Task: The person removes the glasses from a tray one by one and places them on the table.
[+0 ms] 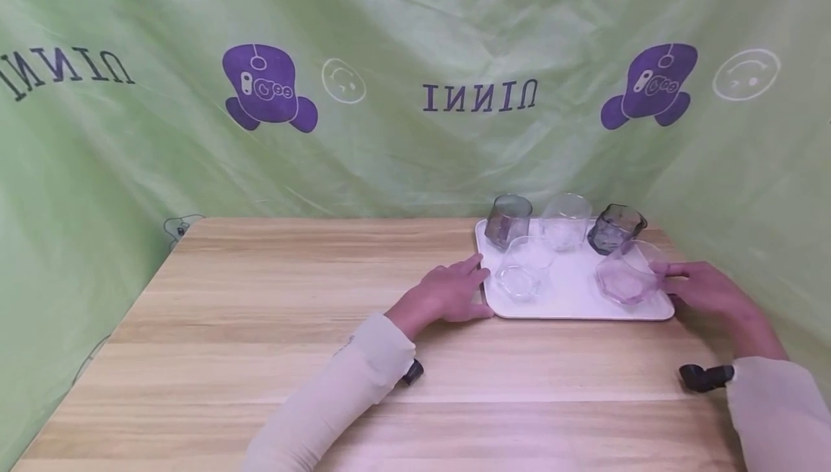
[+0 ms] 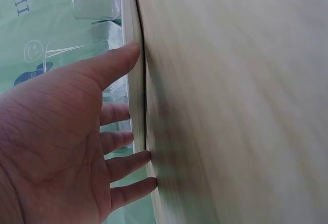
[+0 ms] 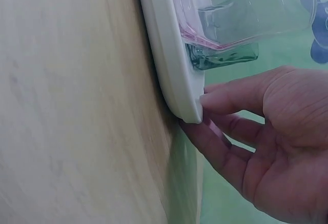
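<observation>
A white tray [image 1: 571,295] lies on the right part of the table, bearing several drinking glasses. At its back stand a smoky grey glass [image 1: 509,223], a clear glass [image 1: 567,223] and a dark faceted glass [image 1: 615,229]. A clear glass [image 1: 521,278] is at the front left, a pinkish glass [image 1: 625,281] at the front right. My left hand [image 1: 454,291] rests against the tray's left edge, fingers spread and fairly straight. At the right edge, my right hand [image 1: 710,290] pinches the tray rim [image 3: 174,70] between thumb and fingers, with fingertips under the rim.
The wooden table [image 1: 260,328] extends to the left and front of the tray. A green printed curtain [image 1: 389,162] hangs close behind the table and along both sides. Black wrist devices [image 1: 704,378] stick out by both sleeves.
</observation>
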`<state>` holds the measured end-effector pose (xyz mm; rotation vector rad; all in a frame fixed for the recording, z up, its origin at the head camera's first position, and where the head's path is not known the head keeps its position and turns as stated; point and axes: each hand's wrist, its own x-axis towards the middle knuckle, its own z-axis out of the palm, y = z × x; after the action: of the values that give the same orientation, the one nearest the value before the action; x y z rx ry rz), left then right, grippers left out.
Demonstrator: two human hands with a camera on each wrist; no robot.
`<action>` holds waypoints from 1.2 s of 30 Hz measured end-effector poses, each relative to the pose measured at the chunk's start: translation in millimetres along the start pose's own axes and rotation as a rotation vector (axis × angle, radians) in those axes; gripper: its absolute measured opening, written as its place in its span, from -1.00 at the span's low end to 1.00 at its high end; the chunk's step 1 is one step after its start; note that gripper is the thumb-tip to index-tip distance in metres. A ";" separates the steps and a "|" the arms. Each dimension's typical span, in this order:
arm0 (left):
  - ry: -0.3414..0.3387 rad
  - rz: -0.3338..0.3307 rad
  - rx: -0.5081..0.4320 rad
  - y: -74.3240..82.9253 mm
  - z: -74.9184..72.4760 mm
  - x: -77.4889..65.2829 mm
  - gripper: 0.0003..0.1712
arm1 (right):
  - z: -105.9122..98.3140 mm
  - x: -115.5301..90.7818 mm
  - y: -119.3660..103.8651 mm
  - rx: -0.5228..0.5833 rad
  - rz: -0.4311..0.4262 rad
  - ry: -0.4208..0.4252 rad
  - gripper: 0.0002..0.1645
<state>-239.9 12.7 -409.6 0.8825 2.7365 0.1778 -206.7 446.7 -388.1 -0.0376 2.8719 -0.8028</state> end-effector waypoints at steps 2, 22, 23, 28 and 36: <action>0.002 0.000 0.000 -3.2 2.1 -0.6 -0.07 | 0.4 -0.2 -1.5 -0.002 -0.004 -0.009 -0.39; -0.033 -0.007 -0.011 -46.9 -12.5 -47.7 -0.09 | 27.9 9.2 -48.1 -0.037 -0.182 -0.005 -0.50; -0.034 -0.009 -0.017 -50.0 -12.1 -48.8 -0.09 | 29.6 9.8 -50.0 -0.029 -0.188 -0.005 -0.50; -0.043 -0.014 -0.063 -61.8 -14.8 -57.2 -0.11 | 37.2 13.0 -59.1 0.016 -0.208 -0.020 -0.47; -0.036 -0.043 -0.176 -76.9 -19.6 -71.5 -0.14 | 46.1 16.3 -73.3 0.102 -0.215 -0.075 -0.42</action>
<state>-232.3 -92.3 -390.8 0.7710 2.6541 0.3844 -216.8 359.3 -391.5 -0.3617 2.7842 -0.9623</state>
